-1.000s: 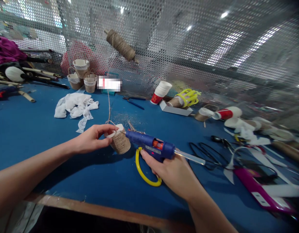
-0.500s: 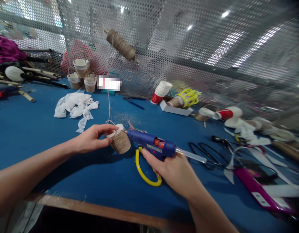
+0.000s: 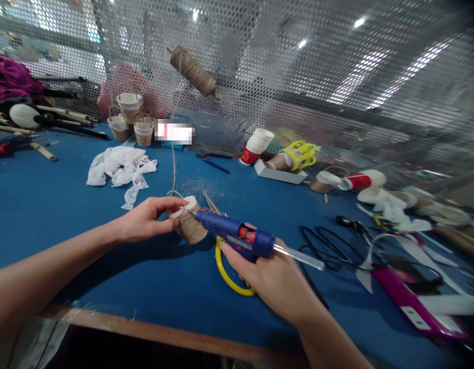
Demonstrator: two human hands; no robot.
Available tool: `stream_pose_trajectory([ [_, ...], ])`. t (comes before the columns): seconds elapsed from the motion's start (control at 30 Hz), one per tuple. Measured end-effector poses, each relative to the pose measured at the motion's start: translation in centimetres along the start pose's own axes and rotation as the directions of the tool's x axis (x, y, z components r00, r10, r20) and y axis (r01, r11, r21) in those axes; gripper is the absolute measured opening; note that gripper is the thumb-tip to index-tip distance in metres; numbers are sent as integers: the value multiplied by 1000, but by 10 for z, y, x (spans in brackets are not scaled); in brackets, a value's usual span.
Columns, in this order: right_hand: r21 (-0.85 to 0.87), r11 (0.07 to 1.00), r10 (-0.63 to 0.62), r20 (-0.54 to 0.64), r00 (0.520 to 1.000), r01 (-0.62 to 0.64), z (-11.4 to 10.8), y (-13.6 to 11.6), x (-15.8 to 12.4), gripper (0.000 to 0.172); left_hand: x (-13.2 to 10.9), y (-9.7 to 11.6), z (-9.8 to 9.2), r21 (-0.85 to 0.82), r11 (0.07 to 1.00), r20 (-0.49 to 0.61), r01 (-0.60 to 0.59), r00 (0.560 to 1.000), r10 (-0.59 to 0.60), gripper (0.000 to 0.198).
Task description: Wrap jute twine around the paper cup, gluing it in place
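My left hand (image 3: 154, 219) grips a paper cup (image 3: 192, 227) wrapped in brown twine, tilted on its side with its white rim toward the fingers. A strand of twine (image 3: 174, 169) runs from the cup up toward the spool (image 3: 193, 70) on the mesh. In my right hand (image 3: 273, 271) is a blue glue gun (image 3: 237, 233), with a clear glue stick (image 3: 298, 256) out of its back end. Its nozzle meets the cup near the rim. Under the gun lie scissors with yellow handles (image 3: 229, 277), partly hidden by the hand and gun.
Several twine-covered cups with handles (image 3: 129, 105) stand at back left, behind white lace (image 3: 121, 166). Pliers (image 3: 215, 161), stacked paper cups (image 3: 255, 146) and a white box (image 3: 279, 174) lie along the mesh. Black cables (image 3: 329, 246) and a magenta power strip (image 3: 417, 307) are at right.
The glue gun has shifted slightly left and down, its nozzle now lower against the cup's side. More of the scissors' blades shows. My left hand and the cup stay nearly still.
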State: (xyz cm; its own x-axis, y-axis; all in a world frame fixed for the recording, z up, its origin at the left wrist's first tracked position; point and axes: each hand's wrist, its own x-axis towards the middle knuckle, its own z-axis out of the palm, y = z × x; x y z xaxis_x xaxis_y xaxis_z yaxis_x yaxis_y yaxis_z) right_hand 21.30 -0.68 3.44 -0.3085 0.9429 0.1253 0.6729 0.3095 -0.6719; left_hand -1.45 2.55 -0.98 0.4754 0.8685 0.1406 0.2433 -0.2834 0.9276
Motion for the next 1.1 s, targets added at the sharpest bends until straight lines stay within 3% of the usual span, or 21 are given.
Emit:
stream_pose_trajectory([
  [0.37, -50, 995, -91, 3, 996, 91, -3, 3, 1, 21, 0, 1, 1, -6, 1000, -2, -2, 1000, 2, 38],
  [0.53, -82, 996, -17, 30, 999, 19, -7, 10, 2, 32, -1, -1, 1, 10, 1000, -2, 9, 1000, -9, 38],
  [0.9, 14, 989, 145, 46, 988, -145, -9, 8, 8, 28, 0, 1, 2, 41, 999, -6, -13, 1000, 13, 37],
  [1.1, -41, 997, 65, 27, 997, -64, -8, 9, 3, 30, 0, 2, 1, 24, 1000, -9, 11, 1000, -11, 38],
])
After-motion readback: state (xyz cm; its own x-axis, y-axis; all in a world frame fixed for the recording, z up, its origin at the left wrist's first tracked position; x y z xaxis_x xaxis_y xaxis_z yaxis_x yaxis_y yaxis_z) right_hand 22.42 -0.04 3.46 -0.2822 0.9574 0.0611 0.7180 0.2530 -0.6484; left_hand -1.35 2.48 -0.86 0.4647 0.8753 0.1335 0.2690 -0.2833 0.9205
